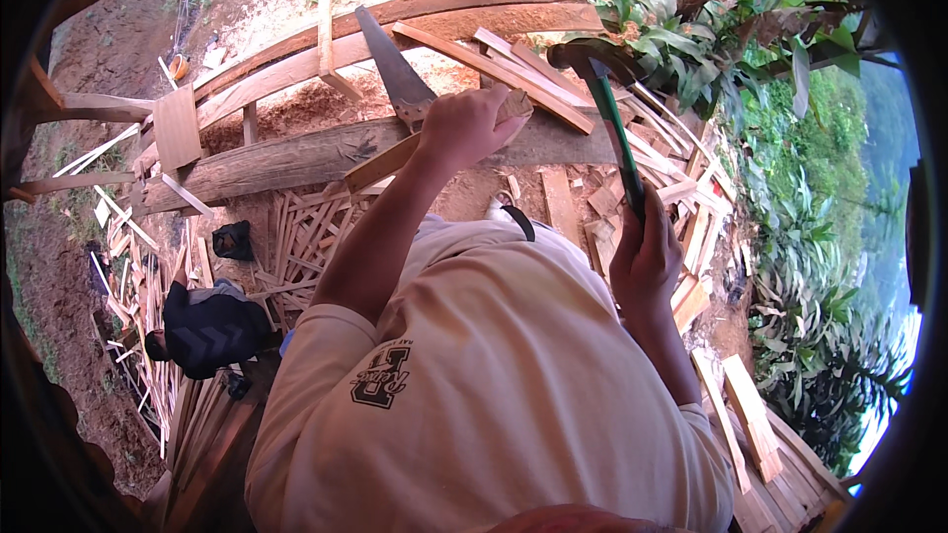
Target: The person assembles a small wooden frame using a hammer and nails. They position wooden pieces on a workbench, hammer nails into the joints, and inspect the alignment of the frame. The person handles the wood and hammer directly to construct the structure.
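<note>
My left hand (462, 126) is closed around a short length of timber (379, 164). One end sticks out past my thumb and the other slants down to the left, over a thick weathered beam (286, 166). My right hand (646, 249) grips a hammer (614, 118) by its green and black handle. The hammer is raised, with its dark head up and to the left of that hand. Just beyond my left hand lies a handsaw (393, 74), its blade pointing away across the long planks and its handle partly hidden.
Long planks (267, 89) run across the far side, with loose boards (504, 79) on them. Offcuts (311, 237) lie heaped below on both sides. Another person in a dark top (212, 328) is at the lower left. Leafy plants (810, 266) grow along the right.
</note>
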